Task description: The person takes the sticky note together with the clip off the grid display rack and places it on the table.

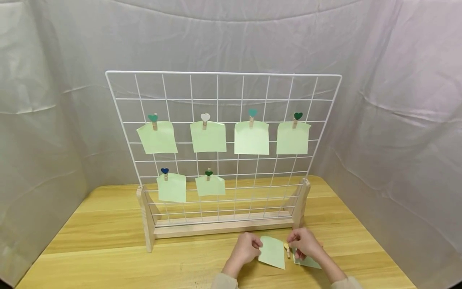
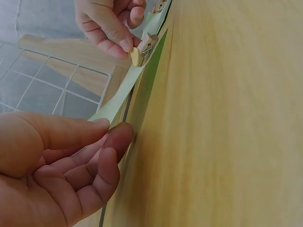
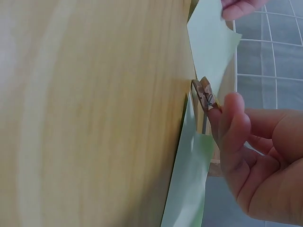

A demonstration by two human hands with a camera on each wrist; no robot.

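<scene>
6 green notes (image 1: 251, 138) on white grid (image 1: 237, 159) behind left hand (image 1: 245, 249)

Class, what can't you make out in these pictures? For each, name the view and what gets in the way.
- Head: part of the lower right note, behind the right hand.
- Head: the rest of the sleeves, cut off by the bottom edge.
- Right wrist: most of the clip's yellow heart, behind the fingers.
</scene>
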